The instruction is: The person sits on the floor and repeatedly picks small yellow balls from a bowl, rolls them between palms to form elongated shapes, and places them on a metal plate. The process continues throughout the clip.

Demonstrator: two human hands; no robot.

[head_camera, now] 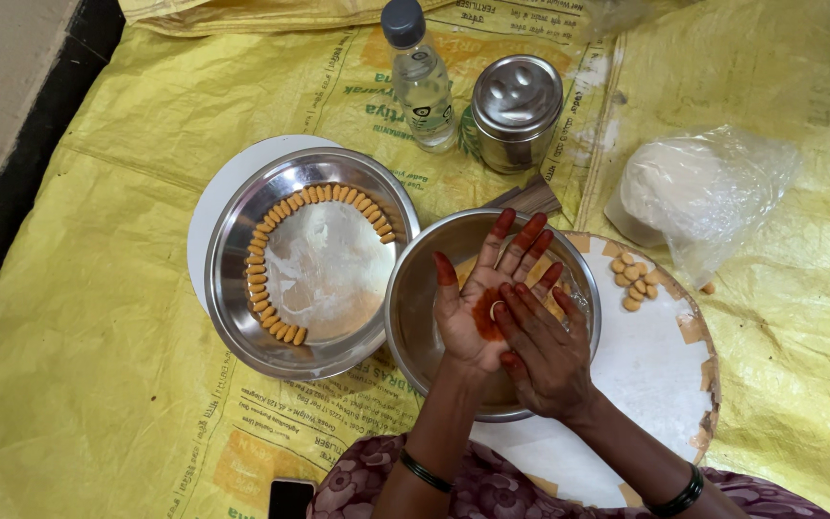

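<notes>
- Head view, centre: the left hand lies palm up and open, fingers spread, over a steel bowl; a small pale dough piece rests on its orange-stained palm.
- Right hand — laid across the left palm from 4 o'clock, its fingers flat on the piece; it presses rather than grips, so neither hand closes on anything.
- Doing the step well, as a judgement: light, even pressure along the palm should keep the piece from flattening or slipping, and working directly above the bowl means a dropped piece lands inside.
- At 9 o'clock of the bowl, touching its rim: a steel plate with shaped orange pieces ranged in an arc along its edge.
- At 3 o'clock: a round board, partly under the bowl, bearing a small heap of orange pieces.
- At 12 o'clock: a clear plastic bottle and a lidded steel canister, side by side.
- At 2 o'clock: a plastic bag of white dough.
- Obstacles — the plate's rim crowds the left wrist's side; a phone lies at 7 o'clock, well apart.
</notes>
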